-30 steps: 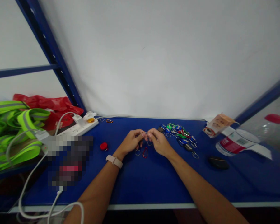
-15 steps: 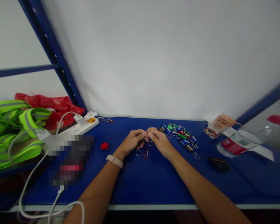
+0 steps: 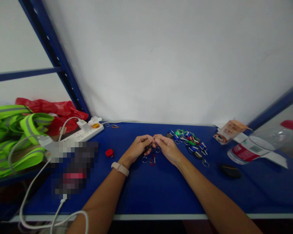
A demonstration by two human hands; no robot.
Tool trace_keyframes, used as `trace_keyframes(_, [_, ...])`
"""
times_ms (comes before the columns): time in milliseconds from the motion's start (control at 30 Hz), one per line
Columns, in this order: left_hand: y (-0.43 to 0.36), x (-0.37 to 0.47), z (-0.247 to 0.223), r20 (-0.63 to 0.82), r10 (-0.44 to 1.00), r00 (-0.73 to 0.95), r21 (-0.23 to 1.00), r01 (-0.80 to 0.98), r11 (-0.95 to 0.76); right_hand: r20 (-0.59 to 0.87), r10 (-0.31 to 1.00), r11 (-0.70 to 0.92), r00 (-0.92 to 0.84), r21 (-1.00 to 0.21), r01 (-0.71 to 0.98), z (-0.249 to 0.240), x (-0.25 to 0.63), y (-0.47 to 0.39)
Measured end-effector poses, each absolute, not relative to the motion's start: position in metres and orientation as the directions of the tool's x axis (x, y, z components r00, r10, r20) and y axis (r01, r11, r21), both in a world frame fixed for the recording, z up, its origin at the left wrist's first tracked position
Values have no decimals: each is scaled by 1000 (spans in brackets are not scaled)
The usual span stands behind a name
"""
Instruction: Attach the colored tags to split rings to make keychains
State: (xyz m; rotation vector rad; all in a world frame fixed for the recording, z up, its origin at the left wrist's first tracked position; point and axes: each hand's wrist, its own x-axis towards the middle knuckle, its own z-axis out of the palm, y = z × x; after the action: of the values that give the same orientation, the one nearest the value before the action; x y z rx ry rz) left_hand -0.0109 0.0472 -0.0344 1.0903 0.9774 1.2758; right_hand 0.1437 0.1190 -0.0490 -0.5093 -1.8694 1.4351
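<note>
My left hand (image 3: 139, 146) and my right hand (image 3: 168, 149) meet fingertip to fingertip over the middle of the blue table. Both are closed in a pinch on something small that the fingers mostly hide. A dark piece shows under the left fingers. One metal split ring (image 3: 157, 149) is by the right fingertips, and a second split ring (image 3: 145, 159) lies below the left hand. Between them is a red carabiner (image 3: 152, 160). Close to the right hand lies a pile of keychains (image 3: 187, 138) with blue, green and red carabiners and rings.
A red round case (image 3: 109, 153) lies left of my hands. Farther back are an orange carabiner (image 3: 115, 126) and a power strip (image 3: 95, 130) with white cables. On the right stand a black pouch-like object (image 3: 230, 171), a bottle (image 3: 246, 149) and an orange-white carton (image 3: 230, 131).
The fingertips have shifted very slightly, and the thin glint between them shows less. Everything on the table lies as before.
</note>
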Motion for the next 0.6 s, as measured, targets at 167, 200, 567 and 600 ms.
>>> trace_keyframes(167, [47, -11, -33, 41, 998, 53, 973, -227, -27, 275, 700, 272, -659, -956, -110, -46, 145, 118])
trace_keyframes(200, [47, -11, -32, 40, 998, 48, 974, -223, -28, 270, 708, 262, -652, -959, -112, -46, 145, 118])
trace_keyframes(567, [47, -10, -28, 6, 997, -78, 989, -149, -18, 271, 803, 340, -530, -940, 33, -44, 143, 118])
trace_keyframes(600, [47, -10, -28, 0, 996, -84, 991, -135, -11, 300, 801, 379, -519, -924, 52, -45, 143, 118])
